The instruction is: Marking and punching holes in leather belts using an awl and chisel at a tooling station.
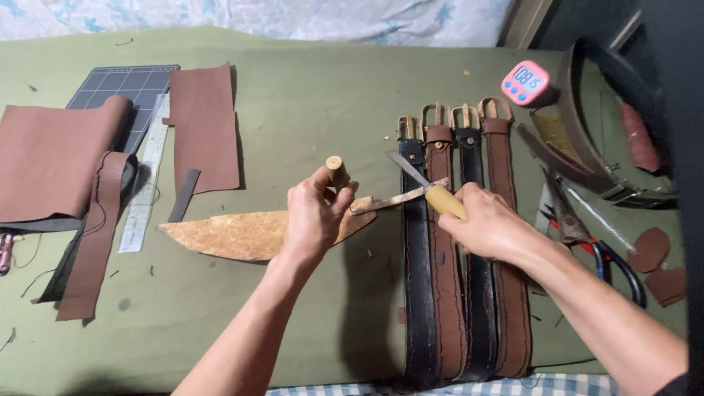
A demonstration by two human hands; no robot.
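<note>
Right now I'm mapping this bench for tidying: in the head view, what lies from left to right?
Brown leather sheet → steel ruler → left hand → right hand → scissors → small brown leather scraps.

Worktable (pixel 308 95) draped in olive-green cloth. Pale blue-patterned fabric (pixel 293 15) along far edge. Blue checked cloth (pixel 469 387) at near edge. Dark furniture (pixel 660 29) at far right corner.

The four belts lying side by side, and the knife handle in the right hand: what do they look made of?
The belts look like leather, two black and two brown, matte, with stitching along the edges and brass-coloured buckles. The knife handle in the right hand looks like pale, smooth wood, though plastic is possible.
</note>
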